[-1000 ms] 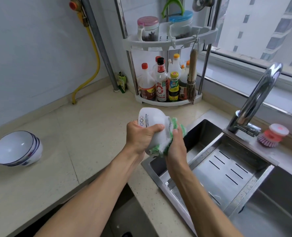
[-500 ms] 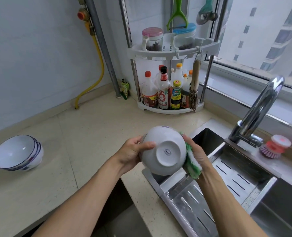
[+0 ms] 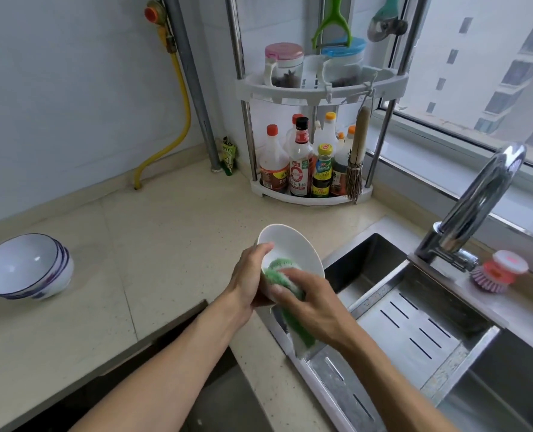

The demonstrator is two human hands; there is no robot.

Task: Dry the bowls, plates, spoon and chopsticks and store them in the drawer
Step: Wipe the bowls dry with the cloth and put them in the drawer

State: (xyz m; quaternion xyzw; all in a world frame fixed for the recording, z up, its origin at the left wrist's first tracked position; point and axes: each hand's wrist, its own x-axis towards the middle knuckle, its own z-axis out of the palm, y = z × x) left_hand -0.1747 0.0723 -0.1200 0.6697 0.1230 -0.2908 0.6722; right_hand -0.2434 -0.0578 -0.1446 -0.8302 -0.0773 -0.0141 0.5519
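- We grip the white bowl (image 3: 293, 251) in our left hand (image 3: 249, 279); right hand (image 3: 312, 302) presses the green cloth (image 3: 279, 272) inside it.
- Stacked bowls (image 3: 25, 266) sit far left of our hands, not stored.
- Plates, spoon, chopsticks: unseen.

White bowl (image 3: 293, 247) tilted on edge above the sink's corner, green cloth (image 3: 279, 272) inside it, blue-rimmed bowls (image 3: 25, 266) nested, tipped on the desk (image 3: 153, 232) far left

Held bowl (image 3: 293, 247): plain white. Cloth (image 3: 282, 271): green and white. Stacked bowls (image 3: 25, 266): white with blue rim lines. Brush (image 3: 497, 271): red and pink.
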